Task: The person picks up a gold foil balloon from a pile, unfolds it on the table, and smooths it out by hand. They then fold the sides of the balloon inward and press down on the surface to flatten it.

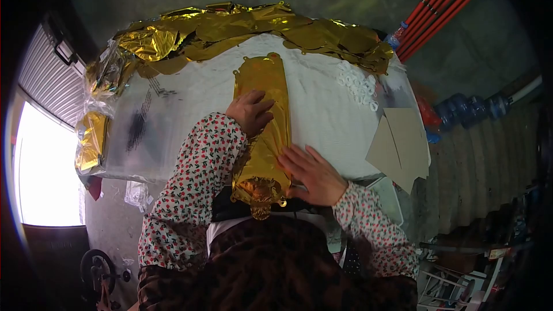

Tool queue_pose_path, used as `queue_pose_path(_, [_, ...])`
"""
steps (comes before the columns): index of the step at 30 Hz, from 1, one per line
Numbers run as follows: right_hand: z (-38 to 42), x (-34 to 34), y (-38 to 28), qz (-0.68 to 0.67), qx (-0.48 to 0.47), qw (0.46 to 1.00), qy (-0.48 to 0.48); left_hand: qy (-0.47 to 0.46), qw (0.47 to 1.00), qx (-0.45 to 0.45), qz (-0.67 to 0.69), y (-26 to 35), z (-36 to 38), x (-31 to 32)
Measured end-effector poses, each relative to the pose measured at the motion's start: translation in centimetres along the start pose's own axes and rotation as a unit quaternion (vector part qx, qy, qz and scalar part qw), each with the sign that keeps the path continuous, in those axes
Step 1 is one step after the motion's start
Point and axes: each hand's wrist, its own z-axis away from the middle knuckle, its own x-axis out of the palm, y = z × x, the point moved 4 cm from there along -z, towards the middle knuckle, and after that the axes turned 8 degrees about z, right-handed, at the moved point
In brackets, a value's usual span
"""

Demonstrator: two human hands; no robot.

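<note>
A flat gold foil balloon [263,86], folded into a long strip, lies lengthwise on the white-covered table [322,132]. Its near end is crumpled and hangs over the front edge towards my body. My left hand [251,113] rests on the strip's upper middle, fingers spread over the foil. Lower down, my right hand [314,175] lies along the strip's right edge, its fingers stretched out and the fingertips touching the foil. Neither hand grips anything that I can see.
More gold foil balloons [224,27] are heaped along the far edge. White rings [358,85] and brown cardboard pieces [397,147] lie at the right. A gold pack [92,141] sits at the left edge. Red poles [440,11] and large water bottles [461,109] are beyond.
</note>
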Motion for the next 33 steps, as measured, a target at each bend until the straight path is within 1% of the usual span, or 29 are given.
queue_pose_path(5, [3.1,-0.2,-3.2,-0.023,0.006,1.0,-0.007,-0.003,1.0,-0.004,0.0,-0.2,0.1,0.1])
queue_pose_path(7, [3.8,-0.4,-4.1,-0.023,-0.022,0.999,-0.038,-0.003,1.0,-0.008,0.006,-0.4,-0.1,0.2])
queue_pose_path(8, [3.9,-1.0,-4.4,-0.084,-0.035,0.996,-0.025,-0.005,1.0,-0.012,0.01,-0.3,0.0,0.2])
queue_pose_path(9, [3.9,-1.2,-4.1,-0.081,-0.036,0.996,-0.025,-0.005,1.0,-0.017,0.015,-0.2,0.1,0.1])
queue_pose_path(11, [2.9,-2.5,-2.3,-0.07,-0.002,0.997,0.02,-0.003,1.0,-0.01,0.016,-0.7,0.2,0.4])
queue_pose_path(12, [1.7,-2.9,-0.7,-0.109,0.015,0.991,0.073,-0.004,1.0,-0.001,0.021,-1.0,0.1,0.6])
queue_pose_path(14, [-1.1,-2.9,3.0,-0.07,0.053,0.988,0.124,-0.004,1.0,0.011,0.015,-0.4,-0.1,0.2])
queue_pose_path(16, [-4.1,-1.7,7.0,-0.074,0.096,0.983,0.14,-0.001,1.0,0.02,0.008,-0.1,-0.1,0.0])
queue_pose_path(18, [-6.7,-0.5,9.4,-0.079,0.092,0.98,0.157,0.031,0.999,0.015,0.005,0.0,0.1,0.0])
queue_pose_path(19, [-7.6,-0.1,10.2,-0.087,0.09,0.977,0.172,0.024,1.0,0.004,-0.006,0.4,0.0,-0.2])
queue_pose_path(23, [-9.7,0.8,11.1,-0.083,0.073,0.983,0.144,0.042,0.999,0.001,-0.013,0.5,0.1,-0.1])
queue_pose_path(25, [-9.8,1.5,11.4,-0.031,0.115,0.99,0.08,0.033,0.999,-0.007,-0.038,0.5,0.1,-0.1])
queue_pose_path(29, [-9.7,1.7,11.5,-0.032,0.107,0.989,0.092,0.058,0.998,-0.011,-0.022,0.4,0.1,0.0])
queue_pose_path(31, [-9.6,1.7,11.6,-0.009,0.105,0.991,0.086,0.016,0.999,-0.011,-0.033,0.6,-0.1,-0.3])
queue_pose_path(32, [-9.6,1.7,11.6,-0.008,0.105,0.991,0.087,0.016,0.999,-0.01,-0.034,0.7,-0.3,-0.6])
queue_pose_path(33, [-9.6,1.8,11.6,-0.016,0.104,0.99,0.092,-0.007,0.999,-0.02,-0.035,0.7,-0.5,-0.7])
